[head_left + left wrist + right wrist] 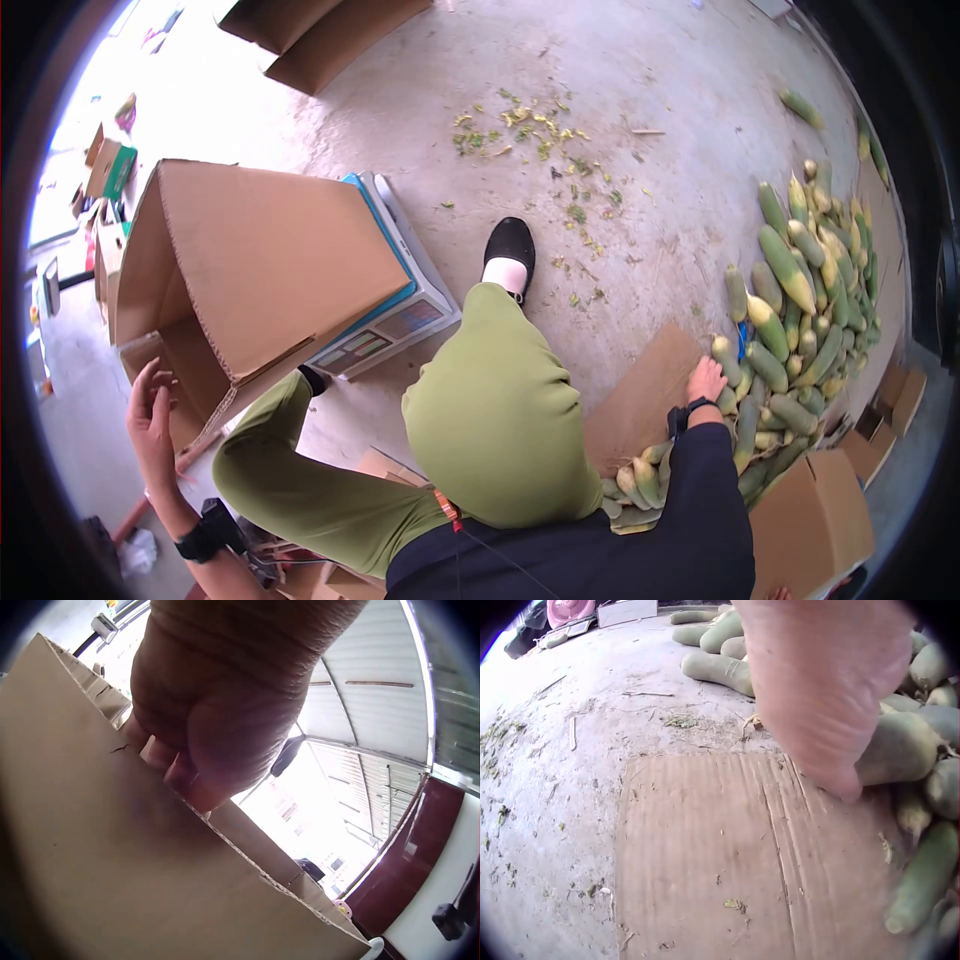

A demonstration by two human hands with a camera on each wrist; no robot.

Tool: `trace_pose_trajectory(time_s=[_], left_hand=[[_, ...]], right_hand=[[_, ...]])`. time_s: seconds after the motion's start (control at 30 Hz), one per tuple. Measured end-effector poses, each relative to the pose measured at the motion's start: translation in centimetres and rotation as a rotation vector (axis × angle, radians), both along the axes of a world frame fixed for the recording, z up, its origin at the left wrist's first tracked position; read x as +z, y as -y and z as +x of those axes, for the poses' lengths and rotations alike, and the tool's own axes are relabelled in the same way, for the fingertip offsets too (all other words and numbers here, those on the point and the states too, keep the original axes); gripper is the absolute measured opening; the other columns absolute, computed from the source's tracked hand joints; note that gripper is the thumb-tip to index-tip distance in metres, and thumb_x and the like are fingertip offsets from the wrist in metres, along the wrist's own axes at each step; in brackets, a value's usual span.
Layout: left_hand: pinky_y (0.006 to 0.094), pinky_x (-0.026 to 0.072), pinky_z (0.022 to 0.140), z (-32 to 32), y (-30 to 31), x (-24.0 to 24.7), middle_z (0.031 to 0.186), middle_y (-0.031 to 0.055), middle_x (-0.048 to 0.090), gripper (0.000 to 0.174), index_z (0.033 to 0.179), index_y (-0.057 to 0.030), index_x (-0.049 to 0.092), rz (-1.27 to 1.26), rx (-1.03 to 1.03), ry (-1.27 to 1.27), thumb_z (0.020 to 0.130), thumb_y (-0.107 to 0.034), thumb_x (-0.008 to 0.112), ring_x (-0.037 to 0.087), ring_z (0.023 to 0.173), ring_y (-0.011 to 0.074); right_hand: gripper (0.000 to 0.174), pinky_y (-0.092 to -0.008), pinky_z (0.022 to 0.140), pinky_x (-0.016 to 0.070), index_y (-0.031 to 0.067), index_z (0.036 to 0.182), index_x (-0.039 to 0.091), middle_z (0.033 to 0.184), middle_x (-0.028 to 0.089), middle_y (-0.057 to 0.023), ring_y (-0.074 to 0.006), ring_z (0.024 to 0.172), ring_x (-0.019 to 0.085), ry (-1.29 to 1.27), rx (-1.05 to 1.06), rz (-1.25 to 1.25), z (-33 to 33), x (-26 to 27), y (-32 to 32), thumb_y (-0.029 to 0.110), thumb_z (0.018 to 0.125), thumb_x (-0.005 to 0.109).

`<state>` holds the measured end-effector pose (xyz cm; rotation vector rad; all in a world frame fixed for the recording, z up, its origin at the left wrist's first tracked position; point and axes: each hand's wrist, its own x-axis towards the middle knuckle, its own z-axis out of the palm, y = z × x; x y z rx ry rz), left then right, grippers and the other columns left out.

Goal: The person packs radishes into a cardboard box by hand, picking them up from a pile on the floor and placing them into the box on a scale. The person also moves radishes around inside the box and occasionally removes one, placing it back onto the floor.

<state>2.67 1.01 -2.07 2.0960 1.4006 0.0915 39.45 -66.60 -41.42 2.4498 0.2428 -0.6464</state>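
The left hand (150,425) is raised beside the open side of a brown carton (270,240), its fingers loosely bent. In the left wrist view, the hand (217,712) hangs over the carton's edge (247,859), with its fingertips partly hidden behind the cardboard. At the near edge of a heap of green-white radishes, the right hand (706,382) reaches down beside a radish (726,360). The right wrist view shows the hand (825,690) against a thick radish (900,746), above flat cardboard (697,847); its fingers are mostly hidden, and a grip cannot be made out.
The carton lies on a blue-and-white box (400,325). Leaf scraps (540,130) litter the concrete floor. Another carton (330,40) stands at the top, and a further one (810,515) at the lower right. The person's knee (500,400) lies between both hands.
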Motion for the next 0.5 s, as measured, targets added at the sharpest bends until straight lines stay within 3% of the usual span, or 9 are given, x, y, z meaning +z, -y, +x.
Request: trace_pose_trajectory(time_s=[0.1, 0.3, 0.33, 0.4, 0.47, 0.5], left_hand=[[0.0225, 0.0438, 0.074, 0.5, 0.5, 0.0, 0.099, 0.0039, 0.060, 0.033, 0.123, -0.0026, 0.052, -0.034, 0.010, -0.002, 0.091, -0.007, 0.050, 0.054, 0.088, 0.0097], [0.0225, 0.0434, 0.076, 0.7, 0.2, 0.0, 0.099, 0.0048, 0.060, 0.033, 0.123, -0.0020, 0.052, -0.034, -0.018, 0.015, 0.091, -0.006, 0.051, 0.055, 0.087, 0.0107], [0.0226, 0.0435, 0.076, 0.7, -0.1, 0.0, 0.100, 0.0050, 0.060, 0.033, 0.123, -0.0018, 0.052, -0.039, -0.022, 0.045, 0.091, -0.006, 0.050, 0.055, 0.087, 0.0108], [0.0227, 0.0437, 0.076, 0.4, -0.8, 0.0, 0.100, 0.0051, 0.060, 0.032, 0.123, -0.0018, 0.052, -0.029, -0.046, 0.062, 0.091, -0.006, 0.050, 0.055, 0.088, 0.0109], [0.0227, 0.0440, 0.077, 0.8, -1.0, 0.4, 0.101, 0.0054, 0.060, 0.032, 0.124, -0.0023, 0.052, 0.032, -0.059, 0.062, 0.092, -0.006, 0.049, 0.055, 0.090, 0.0110], [0.0227, 0.0440, 0.077, 0.7, -1.3, 0.6, 0.101, 0.0054, 0.060, 0.032, 0.124, -0.0023, 0.052, 0.017, -0.083, 0.066, 0.092, -0.006, 0.049, 0.055, 0.090, 0.0110]], right_hand=[[0.014, -0.0418, 0.084, 0.0417, 0.0149, 0.096, 0.058, 0.102, 0.053, -0.0025, -0.0212, 0.105, 0.049, -0.016, 0.069, -0.102, -1.8, -0.3, 0.0, 0.016, 0.085, 0.050], [0.017, -0.0430, 0.086, 0.0385, 0.0133, 0.101, 0.055, 0.102, 0.061, -0.0060, -0.0222, 0.104, 0.052, -0.145, 0.032, 0.019, -1.5, -0.6, 0.3, 0.016, 0.085, 0.050], [0.020, -0.0443, 0.085, 0.0413, 0.0109, 0.102, 0.052, 0.101, 0.062, -0.0108, -0.0257, 0.101, 0.056, -0.150, 0.061, 0.074, -0.7, 0.5, -1.0, 0.016, 0.083, 0.054], [0.037, -0.0441, 0.084, 0.0444, 0.0065, 0.111, 0.048, 0.106, 0.061, -0.0161, -0.0310, 0.102, 0.056, -0.237, -0.082, 0.195, 1.9, 2.5, -4.2, 0.016, 0.077, 0.061], [0.056, -0.0428, 0.084, 0.0466, 0.0022, 0.120, 0.042, 0.107, 0.059, -0.0209, -0.0349, 0.101, 0.057, -0.214, -0.245, 0.507, 4.5, 2.7, -4.7, 0.017, 0.072, 0.067], [0.062, -0.0413, 0.083, 0.0466, 0.0021, 0.124, 0.040, 0.106, 0.060, -0.0199, -0.0331, 0.100, 0.058, -0.215, -0.276, 0.703, 5.7, 1.8, -4.1, 0.016, 0.071, 0.069]])
